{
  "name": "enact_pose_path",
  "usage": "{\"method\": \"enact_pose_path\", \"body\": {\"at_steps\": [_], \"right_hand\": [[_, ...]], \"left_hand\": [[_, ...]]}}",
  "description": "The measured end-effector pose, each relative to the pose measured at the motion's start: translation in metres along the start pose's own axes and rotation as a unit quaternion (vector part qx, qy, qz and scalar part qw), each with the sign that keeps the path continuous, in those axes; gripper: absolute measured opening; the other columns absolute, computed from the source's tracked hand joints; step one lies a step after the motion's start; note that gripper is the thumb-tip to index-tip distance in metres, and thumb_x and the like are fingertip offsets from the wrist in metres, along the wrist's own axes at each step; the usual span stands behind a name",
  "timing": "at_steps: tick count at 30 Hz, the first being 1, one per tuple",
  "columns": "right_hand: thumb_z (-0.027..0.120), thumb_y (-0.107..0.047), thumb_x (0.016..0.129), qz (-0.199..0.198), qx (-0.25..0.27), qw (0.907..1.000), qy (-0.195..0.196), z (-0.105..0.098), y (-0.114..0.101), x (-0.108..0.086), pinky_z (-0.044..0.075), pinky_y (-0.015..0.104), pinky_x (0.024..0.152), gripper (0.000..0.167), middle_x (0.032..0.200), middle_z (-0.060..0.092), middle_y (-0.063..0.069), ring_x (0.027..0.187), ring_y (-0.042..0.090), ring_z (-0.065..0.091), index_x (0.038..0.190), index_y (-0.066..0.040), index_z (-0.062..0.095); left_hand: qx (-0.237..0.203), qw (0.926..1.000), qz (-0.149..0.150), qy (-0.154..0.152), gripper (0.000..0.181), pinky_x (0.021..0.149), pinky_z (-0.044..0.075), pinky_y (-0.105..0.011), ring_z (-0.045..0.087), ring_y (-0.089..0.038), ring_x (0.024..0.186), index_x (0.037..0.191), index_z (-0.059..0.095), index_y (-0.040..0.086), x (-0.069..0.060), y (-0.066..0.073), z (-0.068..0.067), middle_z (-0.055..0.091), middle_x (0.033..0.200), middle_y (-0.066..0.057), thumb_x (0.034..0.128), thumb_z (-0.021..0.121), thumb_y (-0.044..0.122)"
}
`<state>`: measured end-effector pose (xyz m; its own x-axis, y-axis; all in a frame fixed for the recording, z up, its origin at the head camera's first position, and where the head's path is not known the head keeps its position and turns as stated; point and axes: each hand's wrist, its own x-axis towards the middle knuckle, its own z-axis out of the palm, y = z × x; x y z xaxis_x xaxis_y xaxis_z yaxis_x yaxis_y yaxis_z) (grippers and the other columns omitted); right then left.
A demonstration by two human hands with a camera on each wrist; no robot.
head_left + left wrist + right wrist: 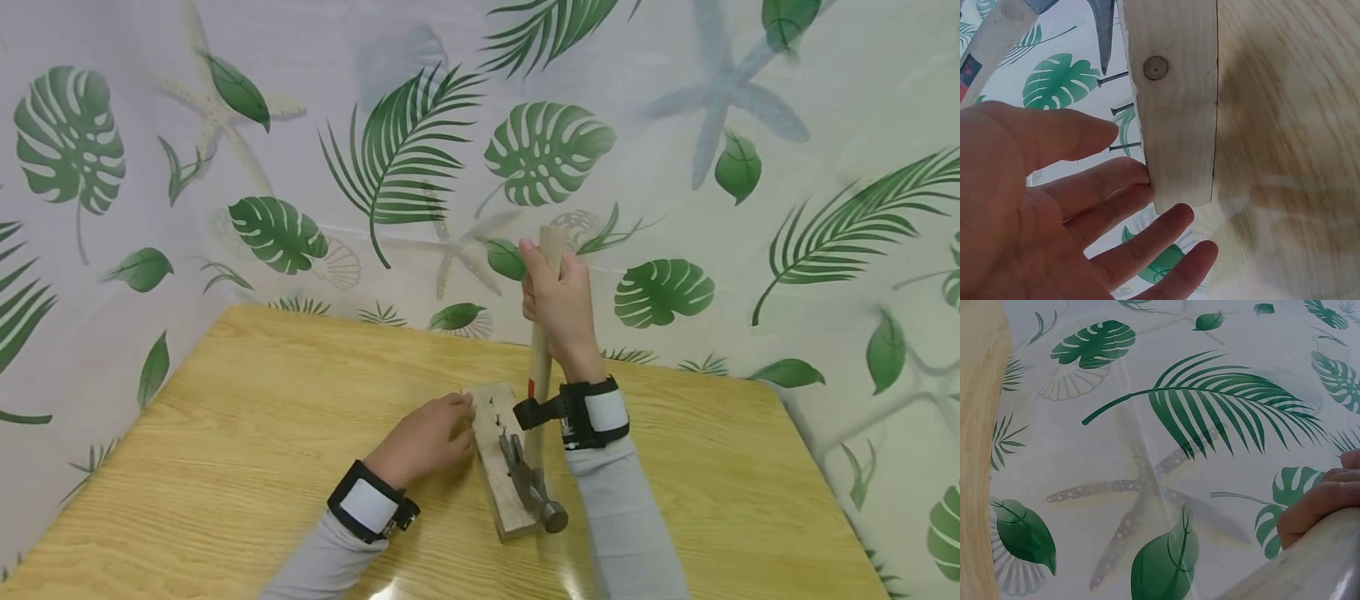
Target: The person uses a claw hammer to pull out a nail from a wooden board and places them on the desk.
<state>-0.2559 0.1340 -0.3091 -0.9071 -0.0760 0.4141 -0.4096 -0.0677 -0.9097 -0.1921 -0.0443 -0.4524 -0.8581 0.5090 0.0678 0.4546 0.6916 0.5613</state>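
My right hand (558,304) grips the wooden handle of a claw hammer (542,362) near its upper end. The handle points upward, and the steel hammer head (534,493) is low over the near half of a wooden block (491,475), claw toward the nails. Three nails (1124,111) stick out of the block's face in the left wrist view. Beside the block's far end is my left hand (423,442), its fingers loosely extended and fingertips at the wood's edge. In the right wrist view, only part of the right hand (1322,503) shows.
The block lies on a yellow wood-grain table (300,400). Behind the table hangs a white sheet (450,50) printed with green leaves and starfish. Black straps with white patches circle both wrists.
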Motion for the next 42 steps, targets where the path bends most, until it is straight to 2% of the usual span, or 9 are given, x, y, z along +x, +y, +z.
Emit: {"method": "enact_pose_path", "body": {"at_steps": [4,10,16,22,28,31,36,39,42], "right_hand": [[0.057,-0.038,0.104,0.008,-0.011,0.9999,0.004,0.002,0.002,0.006,0.023,0.024,0.039,0.039,0.05,0.031,-0.005,0.036,0.009,0.027,0.078,-0.011,0.045],[0.059,-0.038,0.103,-0.013,-0.02,0.9995,0.02,0.007,-0.002,0.007,0.024,0.024,0.039,0.035,0.051,0.033,-0.005,0.037,0.009,0.028,0.082,-0.012,0.047],[0.059,-0.035,0.103,-0.044,-0.038,0.9978,0.031,0.012,-0.01,-0.001,0.028,0.024,0.038,0.033,0.053,0.038,-0.005,0.037,0.009,0.032,0.083,-0.012,0.049],[0.06,-0.032,0.103,-0.083,-0.044,0.9949,0.034,0.012,-0.015,-0.009,0.028,0.027,0.036,0.032,0.053,0.04,-0.002,0.036,0.013,0.032,0.081,-0.011,0.051],[0.058,-0.027,0.105,-0.138,-0.01,0.9897,0.036,0.007,-0.025,-0.029,0.023,0.029,0.035,0.03,0.05,0.034,-0.001,0.035,0.014,0.028,0.081,-0.01,0.052],[0.056,-0.019,0.105,-0.173,0.027,0.9833,0.05,0.004,-0.033,-0.046,0.021,0.027,0.033,0.028,0.049,0.033,-0.003,0.035,0.011,0.027,0.081,-0.006,0.052],[0.05,-0.006,0.102,-0.248,0.072,0.9626,0.083,-0.004,-0.047,-0.075,0.02,0.024,0.031,0.029,0.047,0.032,-0.002,0.033,0.009,0.026,0.074,0.0,0.044],[0.047,-0.001,0.1,-0.271,0.107,0.9518,0.096,-0.009,-0.053,-0.087,0.02,0.023,0.031,0.029,0.047,0.03,-0.001,0.032,0.008,0.025,0.071,-0.001,0.04],[0.042,0.004,0.098,-0.288,0.156,0.9401,0.094,-0.01,-0.057,-0.098,0.02,0.02,0.031,0.028,0.046,0.029,-0.001,0.032,0.007,0.025,0.071,-0.001,0.039]], "left_hand": [[0.004,0.9999,0.01,-0.001,0.039,0.116,0.038,-0.044,0.05,-0.035,0.138,0.135,0.062,-0.002,0.002,0.003,0.001,0.055,0.147,-0.018,0.1004,0.059,0.016],[0.001,1.0,0.001,-0.008,0.04,0.117,0.037,-0.044,0.048,-0.034,0.14,0.137,0.061,-0.001,0.003,0.007,0.001,0.053,0.149,-0.017,0.1009,0.059,0.017],[-0.018,0.9997,-0.004,-0.016,0.038,0.118,0.034,-0.046,0.044,-0.035,0.143,0.135,0.061,-0.001,0.003,0.011,0.001,0.053,0.149,-0.017,0.1019,0.058,0.017],[-0.018,0.9996,-0.004,-0.02,0.038,0.118,0.035,-0.046,0.044,-0.035,0.143,0.136,0.062,-0.001,0.003,0.014,0.0,0.052,0.15,-0.016,0.1031,0.057,0.018],[-0.015,0.9997,-0.004,-0.021,0.038,0.118,0.034,-0.046,0.043,-0.035,0.144,0.136,0.061,-0.002,0.004,0.015,-0.001,0.051,0.151,-0.017,0.1036,0.055,0.016],[-0.021,0.9995,-0.002,-0.022,0.038,0.118,0.034,-0.046,0.043,-0.035,0.144,0.137,0.06,-0.002,0.004,0.014,-0.002,0.051,0.151,-0.018,0.1036,0.055,0.015],[-0.027,0.9994,-0.012,-0.017,0.039,0.118,0.034,-0.045,0.043,-0.034,0.144,0.139,0.059,0.0,0.003,0.009,-0.001,0.049,0.153,-0.016,0.1028,0.058,0.015],[-0.026,0.9994,-0.02,-0.01,0.04,0.118,0.035,-0.046,0.044,-0.033,0.144,0.14,0.059,0.002,0.002,0.004,0.0,0.048,0.154,-0.015,0.1021,0.059,0.016],[-0.026,0.9993,-0.024,-0.009,0.04,0.118,0.034,-0.046,0.043,-0.033,0.145,0.139,0.06,0.002,0.001,-0.001,0.0,0.048,0.154,-0.014,0.1018,0.06,0.016]]}}
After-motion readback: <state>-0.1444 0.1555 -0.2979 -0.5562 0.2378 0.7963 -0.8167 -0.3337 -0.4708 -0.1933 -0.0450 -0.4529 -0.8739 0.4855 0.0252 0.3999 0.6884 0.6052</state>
